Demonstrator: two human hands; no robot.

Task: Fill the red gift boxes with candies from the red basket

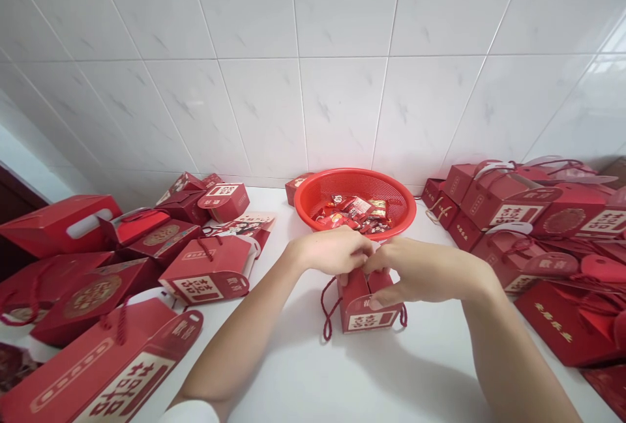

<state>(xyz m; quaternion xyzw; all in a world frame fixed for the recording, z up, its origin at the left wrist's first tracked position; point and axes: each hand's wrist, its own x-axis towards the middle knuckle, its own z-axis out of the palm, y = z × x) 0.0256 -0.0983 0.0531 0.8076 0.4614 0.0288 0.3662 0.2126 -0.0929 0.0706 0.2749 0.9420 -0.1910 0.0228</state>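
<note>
A small red gift box with a cream double-happiness label stands upright on the white table. Dark red cord loops hang from its left and right sides. My left hand bends its fingers over the box's back left top edge. From the right, my right hand holds the top, its thumb on the front flap and its fingers curled behind. The top panels are partly closed, with a narrow gap between them. Both hands cover the back of the box, and some fingertips are hidden.
Behind the box sits a red plastic basket with wrapped sweets. More red gift boxes lie in a group on the left and in a stack on the right. A tiled wall rises at the table's back edge.
</note>
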